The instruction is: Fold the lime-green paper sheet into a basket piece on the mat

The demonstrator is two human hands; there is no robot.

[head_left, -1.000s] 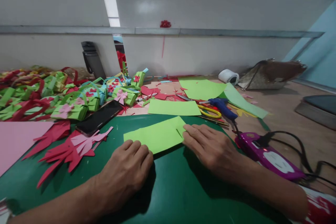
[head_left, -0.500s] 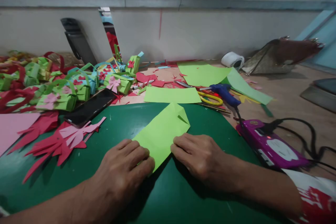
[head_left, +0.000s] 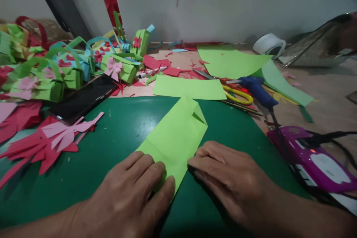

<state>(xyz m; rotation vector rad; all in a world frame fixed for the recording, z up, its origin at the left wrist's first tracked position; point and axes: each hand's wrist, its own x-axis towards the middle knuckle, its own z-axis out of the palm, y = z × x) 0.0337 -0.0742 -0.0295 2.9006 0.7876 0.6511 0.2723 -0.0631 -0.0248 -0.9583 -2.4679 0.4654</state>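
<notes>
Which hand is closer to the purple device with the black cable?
Right. The right hand lies on the green mat just left of the purple device; the left hand is further left, beyond the folded green paper.

The folded green paper (head_left: 174, 137) — its near corner — lies hidden under the left hand (head_left: 131, 193).

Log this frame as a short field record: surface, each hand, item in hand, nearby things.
Surface: dark green cutting mat
Left hand: fingers pressing the near end of the folded light green paper sheet
Right hand: fingertips on the sheet's right edge
Sheet: lies flat, far right corner folded in
Left of mat: black phone, red and pink paper cutouts
Right of mat: yellow-handled scissors, blue glue gun, purple power strip
</notes>
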